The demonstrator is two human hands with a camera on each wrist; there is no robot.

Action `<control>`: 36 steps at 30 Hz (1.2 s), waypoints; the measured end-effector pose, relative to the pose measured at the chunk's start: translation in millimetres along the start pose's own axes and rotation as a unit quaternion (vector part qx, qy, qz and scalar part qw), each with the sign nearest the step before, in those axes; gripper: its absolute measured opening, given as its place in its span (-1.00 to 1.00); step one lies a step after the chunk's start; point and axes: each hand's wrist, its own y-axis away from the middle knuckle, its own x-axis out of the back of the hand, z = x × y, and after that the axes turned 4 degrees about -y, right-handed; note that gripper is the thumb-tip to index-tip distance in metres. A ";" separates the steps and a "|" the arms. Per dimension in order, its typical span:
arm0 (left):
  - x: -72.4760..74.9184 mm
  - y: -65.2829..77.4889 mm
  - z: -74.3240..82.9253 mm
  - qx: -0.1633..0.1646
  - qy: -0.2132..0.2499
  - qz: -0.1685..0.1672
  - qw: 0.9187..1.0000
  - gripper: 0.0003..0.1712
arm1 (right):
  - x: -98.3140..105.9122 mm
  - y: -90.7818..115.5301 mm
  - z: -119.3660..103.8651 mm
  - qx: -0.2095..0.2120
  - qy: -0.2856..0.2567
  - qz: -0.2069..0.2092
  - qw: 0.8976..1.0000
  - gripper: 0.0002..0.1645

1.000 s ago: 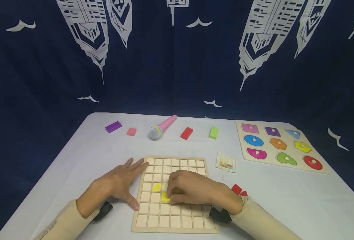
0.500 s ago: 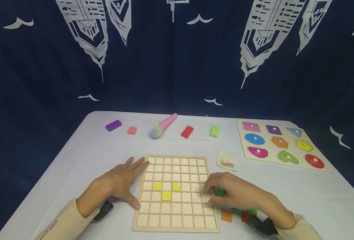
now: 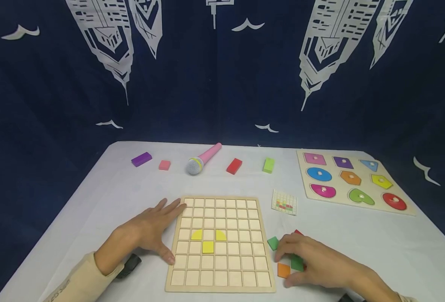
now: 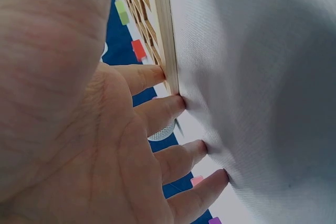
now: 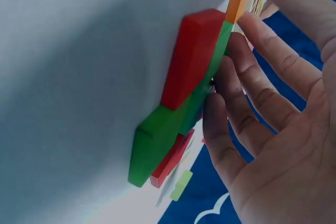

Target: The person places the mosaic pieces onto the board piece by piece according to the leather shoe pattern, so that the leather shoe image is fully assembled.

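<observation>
A wooden grid board [image 3: 234, 263] lies on the white table. It carries a yellow square tile [image 3: 208, 247] and two yellow quarter-round tiles, one at left [image 3: 197, 235] and one at right [image 3: 220, 235]. My left hand [image 3: 147, 230] rests along the board's left edge, fingers spread and thumb near its lower part. Right of the board, my right hand [image 3: 316, 262] hovers over loose tiles with bent, parted fingers: an orange square [image 3: 283, 271], a dark green one [image 3: 296, 263] and a green one [image 3: 273, 243]. The right wrist view shows a red tile [image 5: 194, 56] beside them; nothing is visibly pinched.
A small pattern card [image 3: 284, 203] lies beyond the board's right corner. Farther right is a shape puzzle [image 3: 358, 184]. Along the back lie a purple block [image 3: 141, 159], a pink block [image 3: 164, 165], a toy microphone [image 3: 203, 159], a red block [image 3: 234, 166] and a lime block [image 3: 268, 165].
My right hand has left the board and moved right to the loose tiles, uncovering the right yellow quarter-round tile in the grid. The left hand stays in place.
</observation>
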 end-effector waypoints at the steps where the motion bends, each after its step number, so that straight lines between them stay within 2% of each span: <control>1: -0.3 -0.1 0.1 0.002 0.001 -0.001 1.000 0.58 | -0.9 0.2 0.3 -0.002 0.005 0.001 1.000 -0.55; 8: -0.8 -1.0 2.1 0.010 0.019 -0.013 1.000 0.57 | -2.9 0.6 2.9 0.005 0.015 0.011 1.000 -0.62; 15: 1.7 -4.3 4.9 0.004 0.022 -0.025 0.999 0.55 | -2.6 2.1 2.6 -0.020 0.029 0.013 0.999 -0.67; 20: 2.9 -8.1 8.7 0.005 0.010 -0.035 0.999 0.53 | 1.2 0.2 -0.4 -0.011 0.023 0.022 0.999 -0.73; 23: 3.1 -9.9 10.9 0.006 0.009 -0.038 0.999 0.52 | 3.2 -2.9 -4.2 0.027 0.015 0.041 0.999 -0.81; 27: 2.3 -8.3 10.4 0.008 0.011 -0.035 0.999 0.49 | 3.6 -17.5 -14.9 0.087 0.020 0.074 0.993 -0.86; 31: 0.9 -4.9 6.7 0.012 0.015 -0.026 0.999 0.45 | 5.1 -41.3 -32.0 0.105 0.027 0.085 0.991 -0.87; 36: -2.5 -2.3 4.3 0.012 0.016 -0.021 1.000 0.44 | 4.9 -70.0 -53.0 0.126 0.039 0.079 0.988 -0.90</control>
